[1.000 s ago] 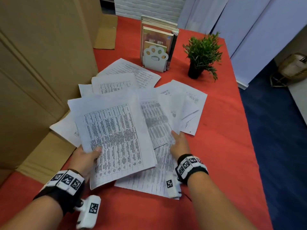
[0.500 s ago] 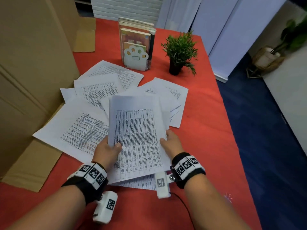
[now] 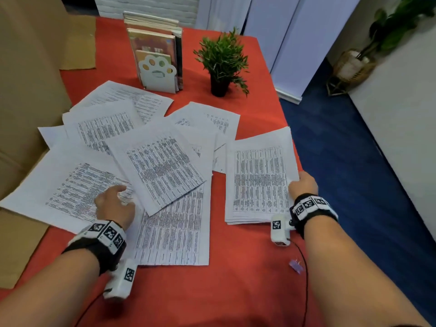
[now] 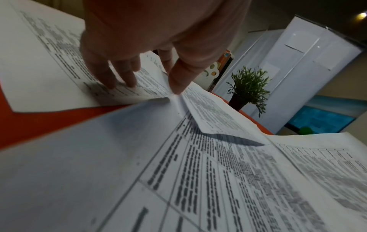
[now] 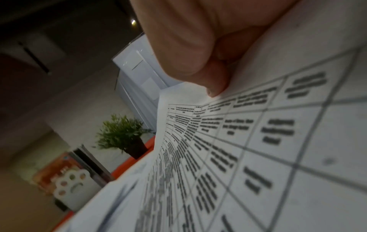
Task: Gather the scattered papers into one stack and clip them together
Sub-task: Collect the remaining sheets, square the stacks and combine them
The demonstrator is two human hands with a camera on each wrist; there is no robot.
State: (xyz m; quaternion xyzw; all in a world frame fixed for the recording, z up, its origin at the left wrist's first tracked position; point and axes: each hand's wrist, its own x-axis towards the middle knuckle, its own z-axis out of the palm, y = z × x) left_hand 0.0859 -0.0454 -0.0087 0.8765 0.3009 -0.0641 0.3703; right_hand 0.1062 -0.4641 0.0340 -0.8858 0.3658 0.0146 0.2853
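Note:
Several printed sheets point(image 3: 162, 166) lie scattered and overlapping on the red table point(image 3: 236, 279). My right hand point(image 3: 303, 185) grips a small gathered stack of papers point(image 3: 259, 178) by its right edge, thumb on top point(image 5: 216, 87), near the table's right side. My left hand point(image 3: 115, 204) rests with straight fingers on a loose sheet at the left point(image 3: 70, 185); in the left wrist view its fingertips point(image 4: 111, 81) press the paper point(image 4: 49, 62). A small purple binder clip point(image 3: 296, 265) lies on the cloth under my right forearm.
A paw-shaped bookend with books point(image 3: 157, 69) and a small potted plant point(image 3: 221, 62) stand at the table's far side. Cardboard point(image 3: 28, 79) lines the left edge. The table's right edge drops to blue floor point(image 3: 354, 161).
My right hand has carried the gathered stack from the middle to the right side of the table. My left hand let go of it and moved left onto a loose sheet.

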